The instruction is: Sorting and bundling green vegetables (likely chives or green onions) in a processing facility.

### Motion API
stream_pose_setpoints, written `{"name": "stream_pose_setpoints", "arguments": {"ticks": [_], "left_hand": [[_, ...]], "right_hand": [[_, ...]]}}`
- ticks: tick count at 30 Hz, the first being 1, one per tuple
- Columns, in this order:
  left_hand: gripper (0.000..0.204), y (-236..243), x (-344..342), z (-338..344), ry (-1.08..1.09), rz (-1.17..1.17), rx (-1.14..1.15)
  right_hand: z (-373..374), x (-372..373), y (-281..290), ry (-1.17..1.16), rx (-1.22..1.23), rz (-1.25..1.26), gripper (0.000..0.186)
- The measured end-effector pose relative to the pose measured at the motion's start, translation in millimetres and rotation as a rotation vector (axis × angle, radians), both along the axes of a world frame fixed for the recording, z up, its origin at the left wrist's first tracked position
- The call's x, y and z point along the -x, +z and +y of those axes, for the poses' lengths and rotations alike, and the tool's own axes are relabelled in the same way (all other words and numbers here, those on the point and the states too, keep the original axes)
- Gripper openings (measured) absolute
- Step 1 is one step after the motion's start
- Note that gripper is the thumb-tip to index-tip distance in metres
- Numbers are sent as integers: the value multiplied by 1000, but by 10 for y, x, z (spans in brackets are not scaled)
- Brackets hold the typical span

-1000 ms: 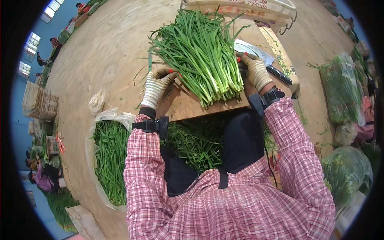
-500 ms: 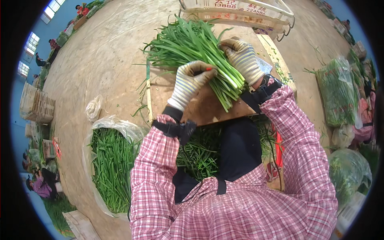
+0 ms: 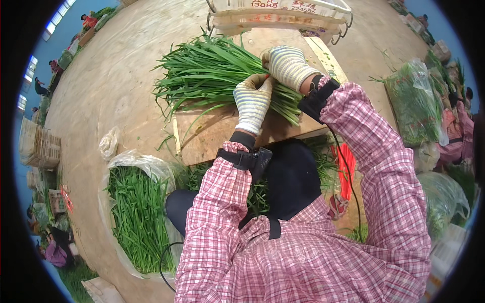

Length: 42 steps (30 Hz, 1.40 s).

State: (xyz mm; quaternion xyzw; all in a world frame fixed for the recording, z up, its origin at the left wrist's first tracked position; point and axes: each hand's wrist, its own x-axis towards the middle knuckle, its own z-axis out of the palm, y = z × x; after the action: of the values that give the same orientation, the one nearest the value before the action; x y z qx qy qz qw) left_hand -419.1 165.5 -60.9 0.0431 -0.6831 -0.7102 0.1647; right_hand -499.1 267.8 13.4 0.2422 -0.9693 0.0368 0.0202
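A thick bunch of long green chives lies across a low wooden board, leaves to the left and pale stalk ends to the right. My left hand, in a striped work glove, is closed at the near side of the bunch. A small bit of red strip shows at its fingertips. Just beyond, my right hand, gloved alike, curls over the far side of the stalks with its fingers pinched together. What the right fingers hold is hidden. Both hands are close together over the bunch.
Left of my knee, an open plastic bag holds more chives. Red strips hang at the board's right. Stacked white crates stand beyond the board. Bagged greens lie at right; a black cable runs from my right wrist.
My hands have drawn together over the bunch, the right one turning its back upward. Hands, bunch and board now appear farther left as the view shifted. My left knee has come into sight.
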Motion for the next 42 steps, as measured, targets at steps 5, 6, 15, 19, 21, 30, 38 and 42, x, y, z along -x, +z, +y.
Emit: {"name": "stream_pose_setpoints", "arguments": {"ticks": [5, 6, 15, 19, 21, 30, 38, 42], "left_hand": [[20, -38, 91, 26, -18, 3, 62], [20, -49, 116, 40, -17, -7, 60], [11, -211, 149, 40, -35, 110, 29], [9, -192, 4, -77, -53, 151, 97], [9, -102, 28, -252, -51, 192, 295], [15, 421, 179, -376, -271, -196, 219], [20, 392, 419, -622, -251, -427, 174], [19, 426, 404, -408, -255, -380, 169]], "right_hand": [[162, 164, 267, 158, -229, 82, 20], [130, 172, 340, 155, -269, 69, 20], [-112, -384, -301, -386, 303, 389, 15], [52, -468, -613, -262, 485, 534, 8], [74, -485, -684, -72, 463, 670, 8], [122, -514, -748, 24, 643, 586, 10], [-185, -576, -215, -214, 361, 155, 15], [-18, -609, -755, -68, 495, 649, 17]]}}
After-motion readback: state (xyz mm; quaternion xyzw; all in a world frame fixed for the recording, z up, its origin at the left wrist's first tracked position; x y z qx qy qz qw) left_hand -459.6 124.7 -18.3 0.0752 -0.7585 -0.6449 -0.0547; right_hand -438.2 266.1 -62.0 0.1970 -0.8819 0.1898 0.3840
